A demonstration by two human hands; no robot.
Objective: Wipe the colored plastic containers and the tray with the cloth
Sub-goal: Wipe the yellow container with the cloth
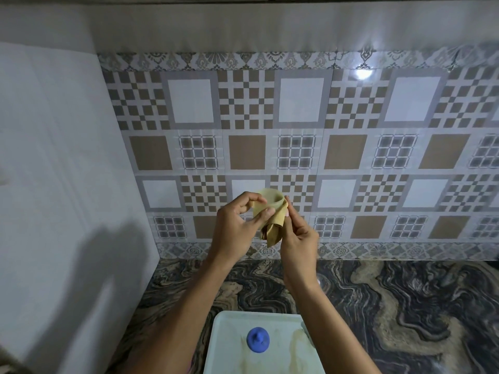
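I hold a small pale yellow plastic container (270, 200) up in front of the tiled wall, well above the counter. My left hand (234, 225) grips its left side, thumb across the front. My right hand (299, 238) pinches a tan cloth (273, 233) against the container's right rim. The cloth drapes over the container and hangs bunched below it, between my hands. A white tray (272, 354) with brownish stains lies on the counter at the bottom centre. On it rests a round blue plastic piece with a knob (258, 339).
The dark marbled counter (405, 306) stretches right of the tray. The patterned tile wall (297, 147) stands behind my hands. A plain white wall (54, 184) closes the left side, forming a corner.
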